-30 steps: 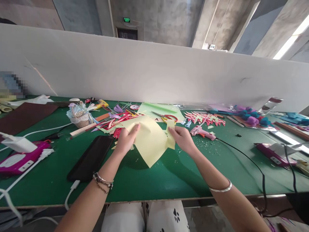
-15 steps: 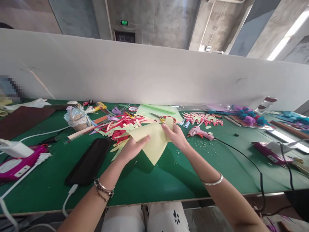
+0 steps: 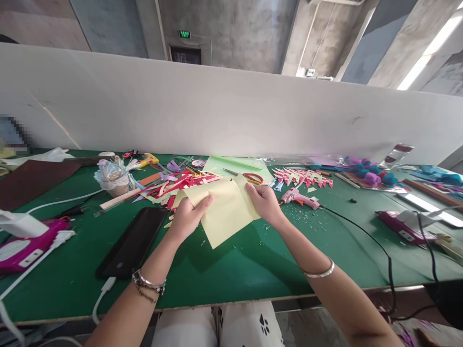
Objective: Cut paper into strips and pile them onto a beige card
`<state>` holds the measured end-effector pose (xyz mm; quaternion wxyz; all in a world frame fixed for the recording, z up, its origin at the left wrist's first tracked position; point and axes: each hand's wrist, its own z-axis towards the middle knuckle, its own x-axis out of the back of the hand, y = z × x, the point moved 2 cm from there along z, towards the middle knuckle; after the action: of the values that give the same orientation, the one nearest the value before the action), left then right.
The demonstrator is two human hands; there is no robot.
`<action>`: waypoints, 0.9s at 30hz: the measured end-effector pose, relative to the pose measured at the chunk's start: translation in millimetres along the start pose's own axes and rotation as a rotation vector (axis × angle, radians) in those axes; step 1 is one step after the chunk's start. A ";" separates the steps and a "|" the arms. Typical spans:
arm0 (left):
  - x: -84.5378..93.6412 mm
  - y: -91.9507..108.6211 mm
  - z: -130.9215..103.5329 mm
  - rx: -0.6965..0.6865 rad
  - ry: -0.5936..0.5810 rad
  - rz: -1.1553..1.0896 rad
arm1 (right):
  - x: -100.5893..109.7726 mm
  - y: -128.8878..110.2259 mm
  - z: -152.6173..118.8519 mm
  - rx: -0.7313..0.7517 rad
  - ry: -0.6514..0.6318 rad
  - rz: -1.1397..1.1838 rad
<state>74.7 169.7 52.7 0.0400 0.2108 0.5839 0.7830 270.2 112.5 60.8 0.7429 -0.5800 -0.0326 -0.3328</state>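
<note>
A pale yellow sheet of paper (image 3: 226, 212) is held up over the green table, one corner pointing down toward me. My left hand (image 3: 188, 217) pinches its left side, thumb on top. At the right edge, my right hand (image 3: 265, 201) grips the sheet with the thumb on the near face. The fingers beneath the paper are hidden. Just behind the sheet lie red-handled scissors (image 3: 251, 178) and a heap of red, pink and green paper strips (image 3: 181, 187).
A pink glue gun (image 3: 300, 198) with a black cord lies right of my hands. A black phone (image 3: 133, 241) and a small wrapped basket (image 3: 114, 178) are at the left. Magenta power strips (image 3: 405, 229) and a clear glass (image 3: 397, 155) stand farther out.
My left hand has moved slightly left and the paper is spread wider and flatter. Its low corner has shifted left, and the fold by my right thumb has opened out.
</note>
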 end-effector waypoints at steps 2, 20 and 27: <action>0.3 1.3 0.2 -0.015 -0.011 0.013 | 0.1 -0.2 -0.5 0.002 0.009 0.006; 34.3 48.7 9.9 -0.103 0.181 0.288 | 49.5 -6.9 -2.9 0.021 0.146 0.159; 4.5 60.5 101.7 -0.020 0.056 0.036 | 62.5 -23.2 -37.6 0.396 -0.027 -0.295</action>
<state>120.0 243.3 133.6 0.0117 0.1987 0.5731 0.7949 293.7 48.4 95.2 0.7848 -0.4165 -0.1915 -0.4171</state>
